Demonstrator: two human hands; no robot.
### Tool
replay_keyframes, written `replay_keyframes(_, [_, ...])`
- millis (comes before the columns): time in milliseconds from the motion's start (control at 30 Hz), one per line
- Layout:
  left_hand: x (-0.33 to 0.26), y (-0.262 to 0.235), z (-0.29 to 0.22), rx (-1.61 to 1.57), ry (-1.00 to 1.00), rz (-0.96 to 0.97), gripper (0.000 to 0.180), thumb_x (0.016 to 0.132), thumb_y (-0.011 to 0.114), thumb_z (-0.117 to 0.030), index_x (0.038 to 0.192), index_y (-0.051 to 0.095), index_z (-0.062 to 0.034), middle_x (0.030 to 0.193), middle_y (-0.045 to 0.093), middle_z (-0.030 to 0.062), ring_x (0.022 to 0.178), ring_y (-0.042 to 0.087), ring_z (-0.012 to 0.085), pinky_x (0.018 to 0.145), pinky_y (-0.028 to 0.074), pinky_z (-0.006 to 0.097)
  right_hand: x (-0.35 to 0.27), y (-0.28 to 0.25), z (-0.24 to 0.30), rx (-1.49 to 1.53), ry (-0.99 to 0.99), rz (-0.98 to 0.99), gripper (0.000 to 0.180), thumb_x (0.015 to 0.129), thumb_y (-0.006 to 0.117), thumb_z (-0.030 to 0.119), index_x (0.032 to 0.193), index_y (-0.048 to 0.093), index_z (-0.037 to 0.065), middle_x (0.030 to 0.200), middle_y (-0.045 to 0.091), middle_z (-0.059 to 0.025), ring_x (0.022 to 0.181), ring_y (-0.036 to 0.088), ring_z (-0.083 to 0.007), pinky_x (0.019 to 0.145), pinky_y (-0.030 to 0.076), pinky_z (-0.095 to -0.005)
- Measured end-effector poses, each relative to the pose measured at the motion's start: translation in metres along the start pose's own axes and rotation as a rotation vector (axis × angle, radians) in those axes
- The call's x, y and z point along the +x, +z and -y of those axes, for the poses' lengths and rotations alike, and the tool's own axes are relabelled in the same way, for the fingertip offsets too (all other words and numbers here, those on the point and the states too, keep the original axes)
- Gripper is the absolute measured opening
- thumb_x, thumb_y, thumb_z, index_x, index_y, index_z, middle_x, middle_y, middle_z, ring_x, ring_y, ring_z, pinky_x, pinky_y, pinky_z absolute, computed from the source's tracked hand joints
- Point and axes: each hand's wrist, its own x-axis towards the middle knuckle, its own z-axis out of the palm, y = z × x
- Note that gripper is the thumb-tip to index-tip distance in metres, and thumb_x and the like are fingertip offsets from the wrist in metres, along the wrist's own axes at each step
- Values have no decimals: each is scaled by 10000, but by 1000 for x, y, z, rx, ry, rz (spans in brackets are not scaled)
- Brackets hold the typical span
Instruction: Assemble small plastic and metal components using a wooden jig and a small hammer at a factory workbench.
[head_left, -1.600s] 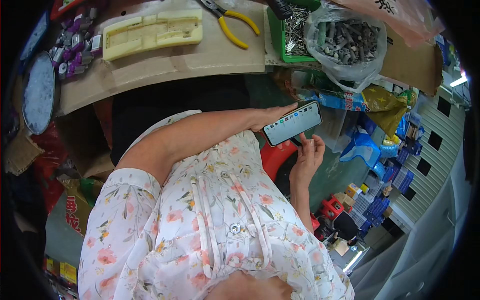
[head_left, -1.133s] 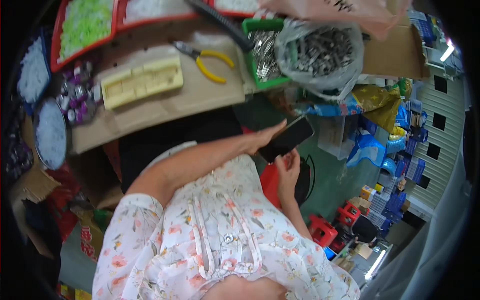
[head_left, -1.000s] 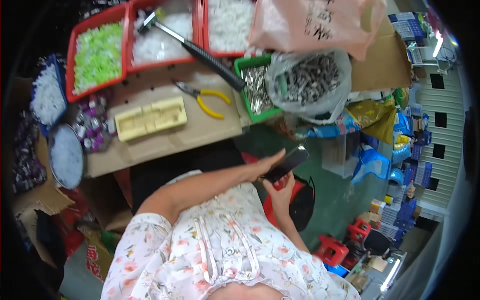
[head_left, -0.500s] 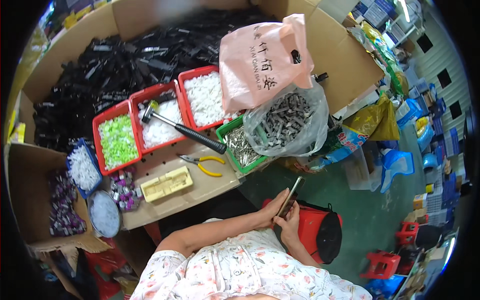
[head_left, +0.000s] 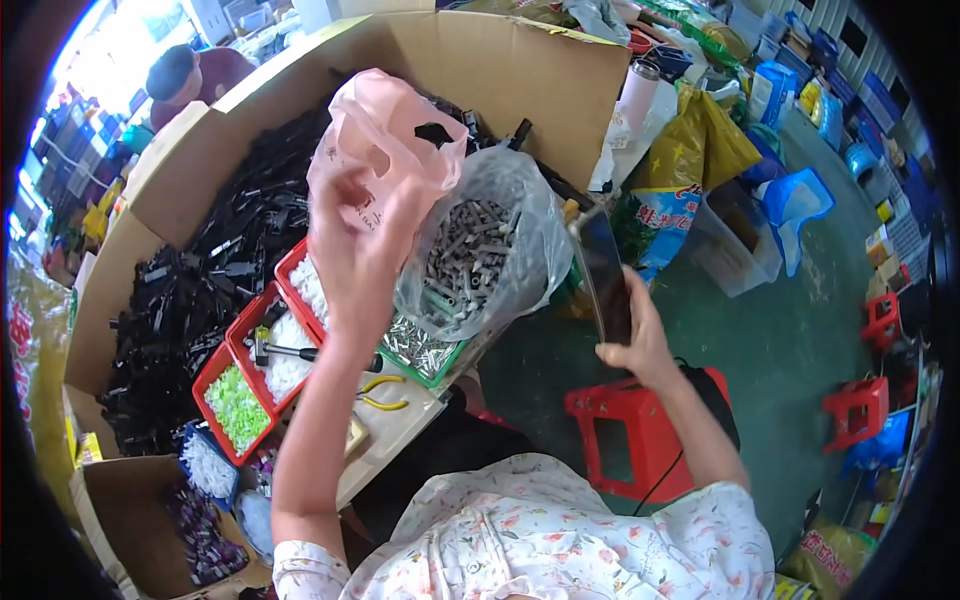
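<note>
My left hand [head_left: 362,245], a little blurred, is closed on a crumpled pink plastic bag [head_left: 385,110] over the work surface. My right hand [head_left: 645,335] grips a dark-screened smartphone [head_left: 603,270] on the right, thumb at its lower end. Between the hands stands a clear plastic bag [head_left: 535,230] full of grey tube-shaped parts [head_left: 470,255]. Beside my left forearm lie a hammer [head_left: 290,350] across the red trays, partly hidden, and yellow-handled pliers [head_left: 383,403]. Below the clear bag, a green tray [head_left: 440,372] carries small silver metal pieces.
Red trays [head_left: 232,447] hold green and white parts. Black parts [head_left: 215,290] fill a large cardboard box [head_left: 500,60]. A blue tray [head_left: 210,465] sits at lower left. Red stools [head_left: 630,430] stand on the floor. A co-worker [head_left: 190,80] is at the far upper left.
My left hand has left the phone and moved up and left to the pink bag, now crumpled and shifted left. My right hand has raised the phone. The view has turned.
</note>
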Motion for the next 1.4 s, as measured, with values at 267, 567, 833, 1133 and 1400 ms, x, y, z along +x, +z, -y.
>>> replay_keyframes(267, [75, 23, 29, 339, -7, -38, 577, 784, 770, -289, 1193, 458, -28, 747, 622, 125, 683, 643, 300, 680, 514, 425, 153, -9, 93, -618, -303, 243, 981, 572, 737, 153, 1450, 342, -33, 1328, 475, -200, 1307, 455, -317, 1126, 332, -368])
replay_keyframes(567, [67, 15, 31, 27, 13, 61, 482, 792, 598, 41, 1242, 455, -54, 757, 620, 56, 674, 592, 105, 636, 492, 275, 285, 95, 161, -1089, -302, 888, 823, 516, 770, 243, 1252, 531, -35, 1056, 566, -214, 1015, 582, -377, 875, 497, -394])
replay_keyframes(833, [68, 8, 11, -279, -91, 151, 470, 825, 633, 60, 1254, 478, -48, 905, 620, 36, 718, 568, 77, 620, 477, 215, 310, 205, 87, 116, -189, 803, 200, 861, 649, 221, 1043, 672, 144, 984, 681, -43, 929, 630, -127, 808, 496, -292])
replay_keyframes(1133, [120, -25, 29, -493, -144, 82, 452, 842, 668, 92, 1264, 544, -15, 876, 609, 18, 711, 574, 85, 612, 459, 212, 293, 125, 104, -472, -666, -7, 592, 774, 786, 369, 1235, 634, 30, 1334, 575, -229, 1169, 599, -359, 928, 500, -427])
replay_keyframes(1400, [158, -27, 20, -504, -145, -14, 470, 848, 687, 95, 1277, 536, -26, 877, 657, 42, 799, 659, 137, 720, 518, 227, 286, 185, 68, -118, -530, 435, 1353, 548, 924, 512, 1521, 171, -53, 1363, 508, -299, 1273, 526, -363, 1056, 438, -388])
